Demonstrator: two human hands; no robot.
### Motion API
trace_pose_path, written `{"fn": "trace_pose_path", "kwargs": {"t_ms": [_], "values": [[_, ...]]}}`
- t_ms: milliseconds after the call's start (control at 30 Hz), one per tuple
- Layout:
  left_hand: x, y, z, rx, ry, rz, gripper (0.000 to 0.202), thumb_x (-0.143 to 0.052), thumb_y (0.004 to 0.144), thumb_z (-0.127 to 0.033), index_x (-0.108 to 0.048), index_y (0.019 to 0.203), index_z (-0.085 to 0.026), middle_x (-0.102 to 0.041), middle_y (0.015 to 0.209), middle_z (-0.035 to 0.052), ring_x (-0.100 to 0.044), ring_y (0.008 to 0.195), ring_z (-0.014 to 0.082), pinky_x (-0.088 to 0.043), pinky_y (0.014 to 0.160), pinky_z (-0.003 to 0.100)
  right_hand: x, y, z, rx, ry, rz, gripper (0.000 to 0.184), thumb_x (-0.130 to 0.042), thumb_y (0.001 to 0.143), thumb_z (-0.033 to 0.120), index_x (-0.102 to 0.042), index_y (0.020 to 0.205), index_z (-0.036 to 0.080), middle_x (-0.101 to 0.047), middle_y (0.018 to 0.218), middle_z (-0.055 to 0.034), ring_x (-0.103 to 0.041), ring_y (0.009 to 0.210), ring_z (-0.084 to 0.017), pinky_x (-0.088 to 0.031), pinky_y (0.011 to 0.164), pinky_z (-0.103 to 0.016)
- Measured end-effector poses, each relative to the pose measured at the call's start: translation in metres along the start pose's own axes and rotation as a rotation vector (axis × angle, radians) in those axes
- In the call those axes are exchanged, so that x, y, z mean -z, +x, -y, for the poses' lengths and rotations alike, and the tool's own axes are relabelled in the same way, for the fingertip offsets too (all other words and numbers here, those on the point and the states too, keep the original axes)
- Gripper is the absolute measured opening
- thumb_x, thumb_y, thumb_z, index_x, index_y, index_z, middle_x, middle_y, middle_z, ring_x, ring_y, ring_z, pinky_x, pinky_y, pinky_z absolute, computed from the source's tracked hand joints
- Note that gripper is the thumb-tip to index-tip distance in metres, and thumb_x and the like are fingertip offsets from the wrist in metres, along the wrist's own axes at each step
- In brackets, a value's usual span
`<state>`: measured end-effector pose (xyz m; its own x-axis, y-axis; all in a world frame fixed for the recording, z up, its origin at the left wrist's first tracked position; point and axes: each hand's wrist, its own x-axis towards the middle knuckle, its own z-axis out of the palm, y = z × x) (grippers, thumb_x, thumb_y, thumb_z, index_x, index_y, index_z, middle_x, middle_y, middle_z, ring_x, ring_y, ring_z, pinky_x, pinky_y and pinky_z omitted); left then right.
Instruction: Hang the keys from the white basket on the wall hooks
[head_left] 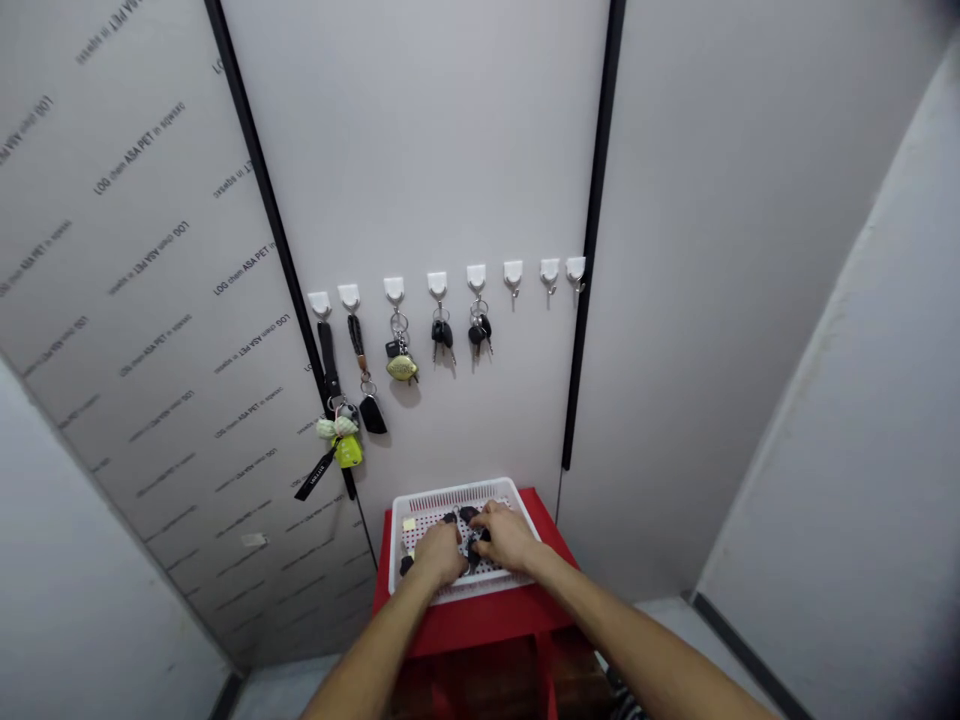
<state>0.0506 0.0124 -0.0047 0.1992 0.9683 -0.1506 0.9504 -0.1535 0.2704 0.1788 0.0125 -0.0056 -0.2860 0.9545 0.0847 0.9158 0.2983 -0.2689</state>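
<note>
Both my hands are down in a white perforated basket (454, 496) that stands on a red stand. My left hand (441, 553) is curled over dark keys (466, 516) lying in the basket. My right hand (508, 535) is also curled, its fingers closed on a black key fob (475, 550) between the two hands. On the wall above is a row of white hooks (437, 284). The five on the left carry key bunches, among them a gold oval fob (403, 369) and a yellow-green charm (347, 450).
The three hooks on the right (550, 270) hang bare. The red stand (480, 620) sits against the wall between black vertical strips (592, 260). Film-covered panels with printed text (150, 260) close in on the left, a plain white panel on the right.
</note>
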Motion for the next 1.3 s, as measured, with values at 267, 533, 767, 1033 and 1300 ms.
{"fn": "trace_pose_path", "kwargs": {"t_ms": [267, 533, 767, 1033, 1300], "values": [[0.013, 0.003, 0.002, 0.029, 0.017, -0.044, 0.023, -0.033, 0.067, -0.014, -0.054, 0.077, -0.013, -0.057, 0.083, 0.0114, -0.051, 0.078, 0.0181, -0.036, 0.063, 0.025, 0.005, -0.001, 0.001, -0.014, 0.088, -0.066, 0.026, -0.040, 0.066, 0.030, -0.059, 0.079, 0.019, -0.057, 0.083, -0.0047, -0.048, 0.080, -0.015, -0.032, 0.070, -0.023], [0.012, -0.005, 0.000, 0.011, 0.017, 0.000, 0.028, -0.051, 0.052, -0.019, -0.053, 0.080, -0.017, -0.057, 0.084, 0.0072, -0.051, 0.077, 0.0191, -0.038, 0.061, 0.024, 0.003, 0.002, 0.006, 0.014, 0.003, 0.021, 0.024, -0.044, 0.061, 0.028, -0.060, 0.077, 0.019, -0.058, 0.081, -0.0062, -0.048, 0.081, -0.018, -0.033, 0.068, -0.026], [0.016, 0.000, 0.005, 0.027, 0.011, -0.006, 0.021, -0.040, 0.059, -0.012, -0.055, 0.074, -0.015, -0.058, 0.080, 0.0091, -0.053, 0.074, 0.0178, -0.038, 0.060, 0.024, -0.001, 0.000, -0.002, 0.004, 0.042, 0.011, 0.025, -0.040, 0.063, 0.028, -0.059, 0.078, 0.020, -0.059, 0.081, -0.0041, -0.051, 0.077, -0.016, -0.034, 0.065, -0.023], [0.014, -0.001, 0.007, -0.020, 0.016, 0.004, 0.018, -0.047, 0.053, -0.016, -0.056, 0.070, -0.014, -0.058, 0.079, 0.0105, -0.052, 0.075, 0.0207, -0.038, 0.062, 0.026, 0.001, 0.000, 0.003, 0.006, 0.024, 0.040, 0.028, -0.043, 0.062, 0.032, -0.058, 0.082, 0.019, -0.057, 0.085, -0.0069, -0.050, 0.080, -0.018, -0.034, 0.067, -0.025], [0.021, 0.005, 0.005, -0.079, -0.090, -0.045, 0.020, -0.042, 0.057, -0.011, -0.055, 0.072, -0.012, -0.058, 0.074, 0.0081, -0.051, 0.070, 0.0169, -0.036, 0.058, 0.023, -0.002, 0.001, 0.003, 0.067, 0.206, -0.064, 0.029, -0.043, 0.064, 0.029, -0.055, 0.088, 0.018, -0.056, 0.087, -0.0057, -0.047, 0.082, -0.017, -0.032, 0.071, -0.025]]}}
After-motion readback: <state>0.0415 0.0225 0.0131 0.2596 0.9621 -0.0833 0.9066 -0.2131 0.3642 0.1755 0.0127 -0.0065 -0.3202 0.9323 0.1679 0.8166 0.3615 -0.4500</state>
